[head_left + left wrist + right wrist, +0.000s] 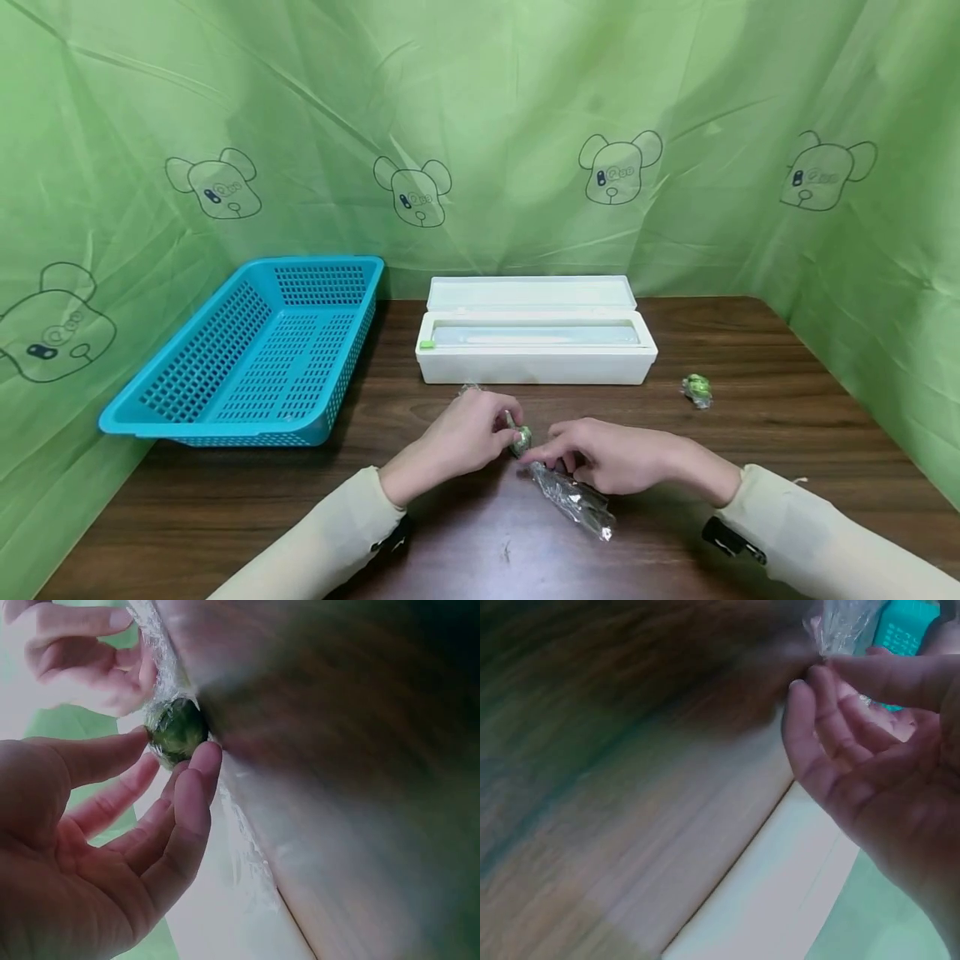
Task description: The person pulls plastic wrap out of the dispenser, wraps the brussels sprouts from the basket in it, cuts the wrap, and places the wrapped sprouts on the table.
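A small, round, dark green thing (178,729), perhaps a fruit or vegetable, is partly wrapped in cling film. My left hand (467,431) pinches it between thumb and fingertips just above the table. Clear, crumpled cling film (572,500) trails from it toward the lower right in the head view. My right hand (611,454) is close beside the left. In the right wrist view, its thumb and index finger pinch gathered film (844,626). More film sticks out behind my left hand in the head view.
Behind my hands stands a white cling film box (536,367) with its lid raised. A blue plastic basket (318,429) is at the left. Another wrapped green piece (697,387) lies at the right on the brown wooden table (750,333). Green curtains (510,100) enclose the table.
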`<state>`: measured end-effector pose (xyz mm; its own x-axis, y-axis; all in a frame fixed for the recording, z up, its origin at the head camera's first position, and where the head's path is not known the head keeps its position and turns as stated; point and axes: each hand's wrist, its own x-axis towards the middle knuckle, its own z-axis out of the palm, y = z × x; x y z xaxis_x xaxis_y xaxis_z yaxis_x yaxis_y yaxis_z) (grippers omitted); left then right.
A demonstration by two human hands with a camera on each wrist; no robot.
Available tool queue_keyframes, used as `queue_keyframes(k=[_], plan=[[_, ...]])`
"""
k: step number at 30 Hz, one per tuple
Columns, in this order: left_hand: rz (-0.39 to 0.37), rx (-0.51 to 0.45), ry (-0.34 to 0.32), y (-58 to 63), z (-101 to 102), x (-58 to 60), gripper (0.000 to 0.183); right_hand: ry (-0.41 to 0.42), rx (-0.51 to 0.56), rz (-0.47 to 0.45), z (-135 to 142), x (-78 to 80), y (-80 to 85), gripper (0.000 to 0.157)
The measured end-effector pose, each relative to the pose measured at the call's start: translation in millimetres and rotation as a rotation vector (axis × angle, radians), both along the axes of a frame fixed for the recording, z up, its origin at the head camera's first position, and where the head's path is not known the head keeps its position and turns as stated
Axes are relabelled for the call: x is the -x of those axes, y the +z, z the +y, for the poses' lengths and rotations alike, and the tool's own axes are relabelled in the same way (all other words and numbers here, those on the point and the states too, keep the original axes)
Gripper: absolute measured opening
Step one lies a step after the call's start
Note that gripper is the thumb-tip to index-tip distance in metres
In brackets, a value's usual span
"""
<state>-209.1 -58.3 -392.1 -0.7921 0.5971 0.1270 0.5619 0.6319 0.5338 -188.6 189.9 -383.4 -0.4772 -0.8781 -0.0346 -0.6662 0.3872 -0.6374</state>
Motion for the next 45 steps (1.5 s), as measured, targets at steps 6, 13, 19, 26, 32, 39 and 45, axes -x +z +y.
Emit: queue_keyframes(k=[6, 13, 19, 26, 32, 39, 45], plan=[[-0.033, -0.026, 0.000, -0.3, -1.8, 0.9, 0.008, -0.047, -0.006, 0.018, -7.7, 1.4, -5.3, 0.067], [-0.069, -0.061, -0.008, 0.0, -1.2, 1.2, 0.009, -0.028, 0.133, 0.023, -15.3, 7.4, -16.4, 0.022], [-0.096, -0.087, -0.020, 1.7, 0.7, 2.9, 0.008, -0.049, 0.258, -0.044, -14.6, 7.3, -13.6, 0.015], [-0.090, -0.077, -0.059, 2.9, -0.1, 6.8, 0.014, -0.168, 0.365, -0.086, -13.9, 13.8, -5.1, 0.010], [-0.131, -0.074, -0.044, 2.9, -1.1, 6.8, 0.017, -0.271, 0.425, -0.123, -21.5, 21.0, -5.0, 0.008], [-0.255, -0.083, 0.010, 4.4, -1.2, 4.1, 0.016, -0.522, 0.377, -0.284, -30.7, 24.8, -10.7, 0.009], [-0.239, -0.099, 0.046, 1.9, -0.6, 4.1, 0.016, -0.662, 0.360, -0.414, -36.3, 28.7, -15.6, 0.013]])
